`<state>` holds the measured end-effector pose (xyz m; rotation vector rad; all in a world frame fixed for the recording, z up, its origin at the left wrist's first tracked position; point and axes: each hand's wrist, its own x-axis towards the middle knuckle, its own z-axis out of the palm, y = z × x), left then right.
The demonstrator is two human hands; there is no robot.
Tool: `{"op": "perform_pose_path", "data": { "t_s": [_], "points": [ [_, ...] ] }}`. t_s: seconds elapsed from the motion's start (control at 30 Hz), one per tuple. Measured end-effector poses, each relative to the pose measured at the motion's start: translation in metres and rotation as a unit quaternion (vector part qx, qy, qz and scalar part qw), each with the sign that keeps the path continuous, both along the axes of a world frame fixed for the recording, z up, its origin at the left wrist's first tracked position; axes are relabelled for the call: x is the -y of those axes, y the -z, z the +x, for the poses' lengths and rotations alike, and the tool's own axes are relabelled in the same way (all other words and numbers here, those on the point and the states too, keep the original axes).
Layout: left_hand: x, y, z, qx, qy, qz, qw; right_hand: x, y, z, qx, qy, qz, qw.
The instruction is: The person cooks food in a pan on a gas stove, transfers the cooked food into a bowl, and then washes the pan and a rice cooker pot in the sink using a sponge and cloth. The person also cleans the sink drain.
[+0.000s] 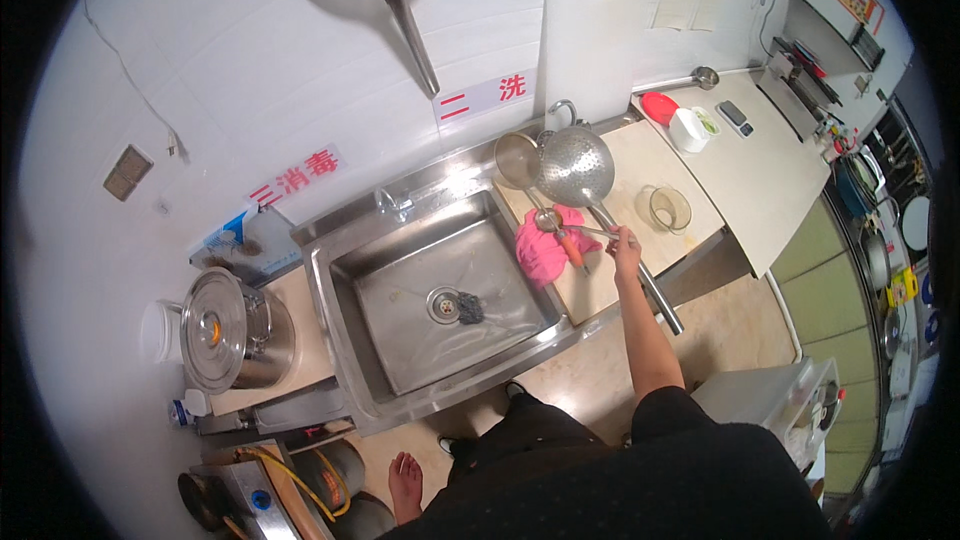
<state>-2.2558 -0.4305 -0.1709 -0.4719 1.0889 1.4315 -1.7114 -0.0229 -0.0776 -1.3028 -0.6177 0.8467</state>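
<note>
My right hand (624,250) grips the thin handle of a small metal ladle (548,220), whose bowl is over a pink cloth (541,259). Under and beside that hand runs the long handle of a large perforated metal skimmer (576,166), lying on a pale board (622,150). A round strainer (517,160) sits left of the skimmer. An orange-handled tool (571,249) rests across the cloth. My left hand (406,480) hangs low by my leg, holding nothing, fingers extended. In front of me is a stainless steel sink (405,315) with a dark scouring pad (470,308) near its drain.
A glass bowl (670,211) stands on the board's right part. A lidded steel pot (236,330) is left of the sink. Farther right, a counter (780,187) holds a red plate (660,109), a white container (688,130) and a small scale (735,118). A faucet (394,204) rises behind the sink.
</note>
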Motion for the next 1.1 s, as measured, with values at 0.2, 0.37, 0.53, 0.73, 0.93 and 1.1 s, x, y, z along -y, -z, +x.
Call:
{"op": "perform_pose_path", "data": {
  "t_s": [0.2, 0.37, 0.53, 0.73, 0.93, 1.1],
  "points": [
    [-0.012, -0.029, 0.050, -0.003, 0.015, -0.028, 0.999, -0.001, -0.072, -0.002, 0.491, 0.056, 0.073, 0.866],
    [-0.027, -0.036, 0.065, -0.049, 0.071, -0.046, 0.995, 0.030, -0.115, -0.008, 0.188, 0.015, 0.020, 0.982],
    [-0.006, -0.038, 0.060, -0.117, 0.091, 0.004, 0.989, 0.067, -0.146, -0.138, -0.003, -0.228, 0.053, 0.972],
    [0.093, -0.038, 0.018, -0.093, -0.052, 0.019, 0.994, 0.167, -0.193, -0.402, -0.032, -0.592, 0.056, 0.804],
    [0.272, -0.026, -0.076, -0.099, -0.307, 0.014, 0.947, 0.335, -0.232, -0.660, 0.007, -0.789, 0.178, 0.588],
    [0.381, -0.081, -0.181, -0.196, -0.414, 0.043, 0.888, 0.493, -0.248, -0.861, 0.121, -0.786, 0.420, 0.437]
  ]
}}
